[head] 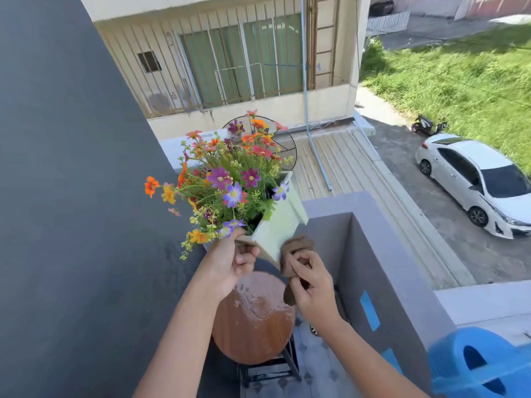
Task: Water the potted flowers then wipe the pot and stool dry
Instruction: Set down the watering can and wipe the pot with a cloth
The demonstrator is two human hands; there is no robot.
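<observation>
The blue watering can (482,366) sits lowest right of the stool (254,318). Above the wet stool, the left hand (230,264) grips the tilted pot (275,225) of flowers (227,179); the right hand (313,285) pinches a brown cloth (296,248) against the pot's side.

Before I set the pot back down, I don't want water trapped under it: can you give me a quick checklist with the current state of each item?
1. Left hand grips the tilted pale green square pot: ok.
2. Right hand holds the brown cloth against the pot: ok.
3. Round wooden stool top dry: not ok, water film visible.
4. Pot underside dry: cannot tell.
5. Colourful flowers staying in the pot: ok.
</observation>
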